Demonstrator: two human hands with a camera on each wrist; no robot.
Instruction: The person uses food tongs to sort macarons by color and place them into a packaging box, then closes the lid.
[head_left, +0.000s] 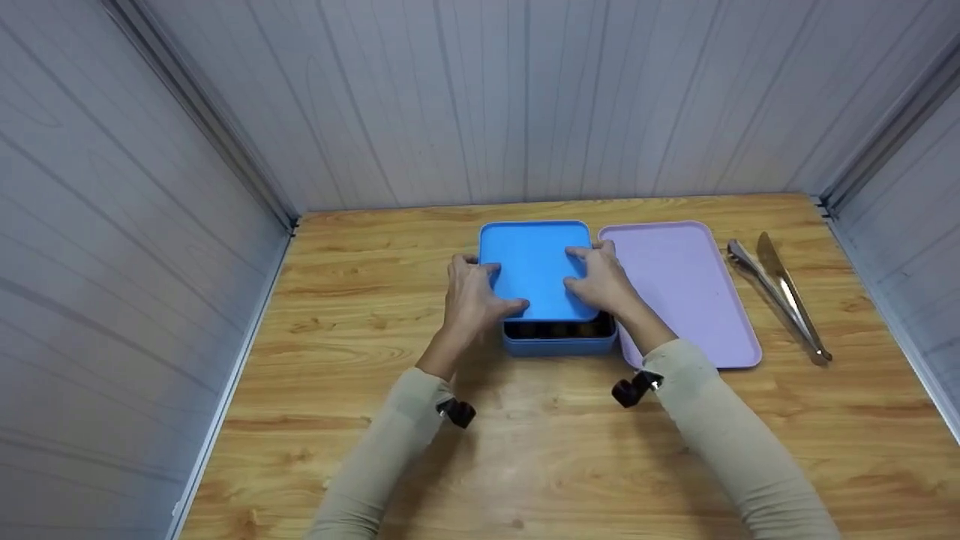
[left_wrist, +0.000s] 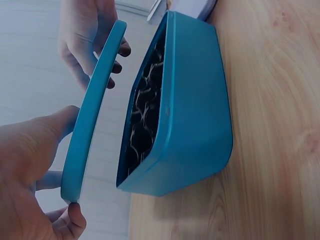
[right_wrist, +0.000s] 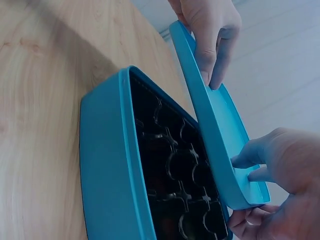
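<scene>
A blue box [head_left: 559,345] stands on the wooden table, and a blue lid [head_left: 534,266] is held tilted just above it, its near edge raised. My left hand [head_left: 480,292] grips the lid's left edge. My right hand [head_left: 598,279] grips its right edge. In the left wrist view the lid [left_wrist: 95,110] stands clear of the box [left_wrist: 195,105], pinched by the left hand [left_wrist: 35,165] with the right hand [left_wrist: 92,35] on the far side. The right wrist view shows a dark compartmented insert [right_wrist: 180,170] inside the box [right_wrist: 110,165], the lid [right_wrist: 215,125] and the right hand [right_wrist: 280,170].
A flat pink tray [head_left: 679,285] lies right beside the box, touching its right side. Metal tongs [head_left: 780,292] lie further right near the table edge. Grey panelled walls close in the table at the back and on both sides.
</scene>
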